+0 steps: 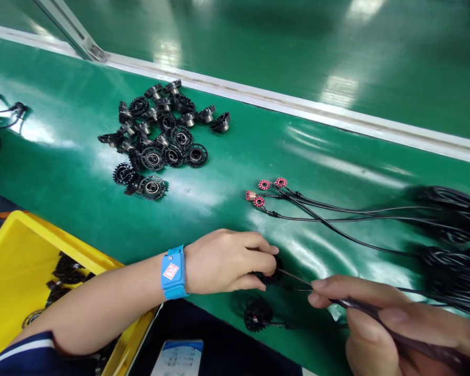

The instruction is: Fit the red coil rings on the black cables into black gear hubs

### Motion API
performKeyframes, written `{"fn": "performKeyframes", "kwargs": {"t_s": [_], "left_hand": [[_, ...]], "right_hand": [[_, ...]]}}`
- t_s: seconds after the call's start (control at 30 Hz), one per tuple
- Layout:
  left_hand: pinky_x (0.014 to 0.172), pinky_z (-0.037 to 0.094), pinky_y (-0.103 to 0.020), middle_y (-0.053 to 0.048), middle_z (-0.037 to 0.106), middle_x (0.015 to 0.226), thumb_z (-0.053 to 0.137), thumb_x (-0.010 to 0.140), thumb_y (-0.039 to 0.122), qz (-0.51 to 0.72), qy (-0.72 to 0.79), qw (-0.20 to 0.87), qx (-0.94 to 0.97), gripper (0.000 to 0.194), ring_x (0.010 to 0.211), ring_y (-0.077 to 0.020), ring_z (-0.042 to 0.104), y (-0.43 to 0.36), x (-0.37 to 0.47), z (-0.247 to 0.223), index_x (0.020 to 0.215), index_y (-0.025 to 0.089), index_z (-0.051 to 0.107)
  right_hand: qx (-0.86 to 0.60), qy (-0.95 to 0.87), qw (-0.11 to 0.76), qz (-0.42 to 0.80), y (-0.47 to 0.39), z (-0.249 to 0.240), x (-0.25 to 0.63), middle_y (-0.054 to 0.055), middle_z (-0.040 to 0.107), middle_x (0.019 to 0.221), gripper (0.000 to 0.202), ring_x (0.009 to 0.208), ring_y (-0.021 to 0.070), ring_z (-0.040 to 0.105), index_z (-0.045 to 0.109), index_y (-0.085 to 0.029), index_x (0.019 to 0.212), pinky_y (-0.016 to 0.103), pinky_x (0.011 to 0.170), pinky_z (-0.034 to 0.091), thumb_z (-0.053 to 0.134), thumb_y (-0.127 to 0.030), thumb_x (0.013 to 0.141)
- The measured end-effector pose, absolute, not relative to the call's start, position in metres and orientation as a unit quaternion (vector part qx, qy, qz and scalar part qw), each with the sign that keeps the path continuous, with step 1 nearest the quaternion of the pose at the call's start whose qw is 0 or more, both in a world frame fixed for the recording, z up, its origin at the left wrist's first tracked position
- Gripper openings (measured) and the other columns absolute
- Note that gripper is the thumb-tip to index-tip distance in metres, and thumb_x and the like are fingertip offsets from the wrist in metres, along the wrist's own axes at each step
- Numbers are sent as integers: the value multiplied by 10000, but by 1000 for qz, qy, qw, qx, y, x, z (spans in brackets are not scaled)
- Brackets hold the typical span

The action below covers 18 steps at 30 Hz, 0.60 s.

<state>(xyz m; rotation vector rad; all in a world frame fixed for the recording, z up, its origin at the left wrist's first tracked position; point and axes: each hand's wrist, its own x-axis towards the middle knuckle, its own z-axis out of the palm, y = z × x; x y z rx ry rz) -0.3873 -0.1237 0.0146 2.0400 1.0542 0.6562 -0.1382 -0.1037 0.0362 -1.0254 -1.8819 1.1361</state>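
My left hand [229, 261], with a blue wrist strap [174, 272] at its wrist, has its fingers closed round a dark round part [272, 274] at lower centre, mostly covered by the fingers. From the right, my right hand [391, 318] grips a thin dark tool [411, 334]; its slender metal tip reaches the part in my left hand. Just below lies a black toothed wheel [257, 314] with a cable attached. Above my left hand rest several red ring-shaped coils [259, 201] on black cables [332, 210].
Several black toothed wheels [166, 136] are heaped at upper left centre. A yellow bin [8, 282] holding dark parts stands at lower left. Coiled black cables [454, 261] lie at right. A pale rail [258, 96] crosses behind, and a phone-like screen [179, 357] shows at the bottom.
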Motion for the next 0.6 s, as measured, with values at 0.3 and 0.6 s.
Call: {"fn": "performKeyframes", "kwargs": {"t_s": [0.3,0.6], "left_hand": [[842,590,-253,-99,696,1153,623,947,329,258,408,356,800,177,1045,-176,706,-123,-386,14,985,159,658],[833,589,-255,-93,696,1152,619,950,335,258,407,354,801,178,1049,-174,705,-124,-388,15,980,163,652]], "right_hand": [[-418,-671,362,495,-110,35,-136,66,745,885,130,728,269,744,604,-278,932,341,558,636,660,-192,854],[-379,-704,362,478,-96,40,-143,47,746,897,165,686,205,737,534,-246,913,247,517,609,640,-131,861]]}}
